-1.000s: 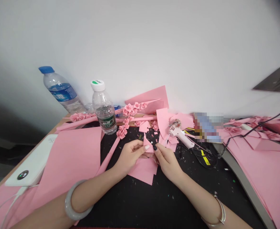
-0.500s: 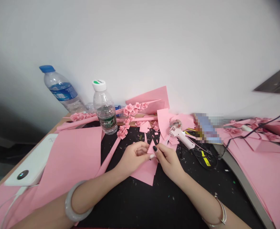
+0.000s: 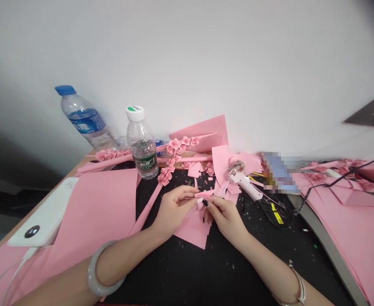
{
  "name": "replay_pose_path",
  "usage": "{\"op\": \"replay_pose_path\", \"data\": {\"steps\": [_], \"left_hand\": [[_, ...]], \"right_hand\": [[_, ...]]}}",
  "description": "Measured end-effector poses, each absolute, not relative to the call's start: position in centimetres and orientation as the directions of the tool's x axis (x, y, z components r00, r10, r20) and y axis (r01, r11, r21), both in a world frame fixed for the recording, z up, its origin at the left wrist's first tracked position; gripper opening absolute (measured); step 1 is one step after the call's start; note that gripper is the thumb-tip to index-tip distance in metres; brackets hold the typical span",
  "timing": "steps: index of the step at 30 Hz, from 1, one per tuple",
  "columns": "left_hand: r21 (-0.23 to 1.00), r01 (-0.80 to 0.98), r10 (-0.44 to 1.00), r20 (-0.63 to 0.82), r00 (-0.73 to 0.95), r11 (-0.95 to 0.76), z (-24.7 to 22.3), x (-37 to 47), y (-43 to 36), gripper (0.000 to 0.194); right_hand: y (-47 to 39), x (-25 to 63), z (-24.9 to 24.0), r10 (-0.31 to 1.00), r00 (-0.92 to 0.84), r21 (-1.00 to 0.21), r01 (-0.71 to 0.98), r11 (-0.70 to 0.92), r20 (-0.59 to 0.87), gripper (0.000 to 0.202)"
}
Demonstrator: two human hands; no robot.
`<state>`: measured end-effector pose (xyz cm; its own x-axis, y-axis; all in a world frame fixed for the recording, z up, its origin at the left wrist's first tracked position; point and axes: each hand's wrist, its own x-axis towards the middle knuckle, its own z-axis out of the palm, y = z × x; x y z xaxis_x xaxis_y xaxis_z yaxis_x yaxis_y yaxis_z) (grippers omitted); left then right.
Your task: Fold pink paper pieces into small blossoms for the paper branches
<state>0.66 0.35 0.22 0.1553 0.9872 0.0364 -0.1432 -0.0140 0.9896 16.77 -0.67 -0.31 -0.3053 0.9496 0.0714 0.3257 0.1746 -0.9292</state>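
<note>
Between my fingertips is a small folded piece of pink paper [image 3: 205,194], seen nearly edge-on. My left hand [image 3: 174,212] pinches it from the left, thumb toward the middle. From the right, my right hand [image 3: 227,219] pinches the same piece, its dark-nailed thumb close to the left thumb. Beneath the hands lies a larger pink paper sheet [image 3: 193,231] on the black mat [image 3: 180,276]. Just beyond my right hand rests a white hot glue gun [image 3: 244,185], nozzle pointing left. Paper flower stems [image 3: 166,175] with pink blossoms lie beyond my left hand.
A clear bottle with a white cap [image 3: 144,148] stands behind; a blue-capped bottle [image 3: 86,119] leans against the wall. At left, pink paper [image 3: 102,204] partly covers a white power bank [image 3: 43,216]. A phone [image 3: 279,172], a black cable [image 3: 317,185] and stacked pink sheets [image 3: 349,229] lie right.
The pink piece has turned from an upright triangle to a flatter, nearly edge-on position. Fingers of both hands have shifted around it. The whole view has moved slightly.
</note>
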Motion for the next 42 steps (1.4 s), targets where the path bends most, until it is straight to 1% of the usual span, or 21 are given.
{"op": "replay_pose_path", "data": {"steps": [2,4,5,7,8,11,15,20,23,26,28,32,38,42], "left_hand": [[0.99,-0.139,0.986,0.054,0.155,-0.032,0.23,0.6,0.34,0.015],[0.993,-0.097,0.988,0.075,0.136,-0.062,0.24,0.53,0.34,0.012],[0.995,-0.067,0.988,0.088,0.125,-0.08,0.25,0.49,0.34,0.011],[0.993,0.007,0.985,0.115,0.131,-0.117,0.24,0.44,0.33,0.01],[0.991,0.04,0.981,0.124,0.148,-0.131,0.23,0.44,0.32,0.009],[0.989,0.079,0.967,0.106,0.229,-0.127,0.21,0.51,0.26,0.01],[0.991,0.107,0.959,0.045,0.28,-0.078,0.16,0.68,0.27,0.015],[0.995,0.095,0.957,-0.016,0.291,-0.012,0.0,0.84,0.28,0.032],[0.995,0.097,0.957,-0.016,0.289,-0.013,0.01,0.92,0.23,0.037],[0.998,0.062,0.968,0.014,0.249,-0.031,0.11,0.95,0.2,0.039],[0.997,0.051,0.974,0.036,0.223,-0.049,0.15,0.92,0.22,0.036],[0.993,0.092,0.971,0.056,0.233,-0.079,0.1,0.81,0.29,0.022],[0.999,-0.002,0.976,0.034,0.217,-0.034,0.13,0.74,0.36,0.012],[1.0,-0.012,0.979,0.012,0.204,-0.01,0.13,0.65,0.41,0.01]], "right_hand": [[-0.65,16.73,-0.29,0.946,-0.317,-0.934,0.314,0.168,0.064,0.018],[-0.66,16.72,-0.13,0.953,-0.294,-0.953,0.263,0.148,0.067,0.009],[-0.67,16.72,-0.02,0.959,-0.274,-0.965,0.224,0.137,0.073,0.012],[-0.69,16.72,0.16,0.967,-0.238,-0.98,0.155,0.126,0.087,0.027],[-0.69,16.72,0.21,0.97,-0.226,-0.982,0.139,0.124,0.09,0.027],[-0.67,16.69,0.16,0.975,-0.21,-0.986,0.136,0.098,0.068,0.01],[-0.52,16.68,-0.19,0.98,-0.197,-0.997,0.078,0.018,0.003,0.018],[-0.32,16.59,-0.3,0.979,-0.203,-1.0,0.006,-0.024,-0.025,0.02],[-0.3,16.49,-0.15,0.977,-0.206,-0.998,-0.03,-0.054,-0.047,0.02],[-0.24,16.45,-0.04,0.976,-0.207,-0.994,-0.066,-0.088,-0.072,0.021],[-0.19,16.44,-0.02,0.975,-0.203,-0.991,-0.088,-0.105,-0.085,0.022],[-0.14,16.43,0.02,0.975,-0.204,-0.984,-0.134,-0.114,-0.085,0.02],[-0.14,16.4,0.25,0.972,-0.22,-0.984,-0.134,-0.118,-0.087,0.021],[-0.08,16.43,0.33,0.969,-0.231,-0.985,-0.122,-0.12,-0.09,0.022]]}}
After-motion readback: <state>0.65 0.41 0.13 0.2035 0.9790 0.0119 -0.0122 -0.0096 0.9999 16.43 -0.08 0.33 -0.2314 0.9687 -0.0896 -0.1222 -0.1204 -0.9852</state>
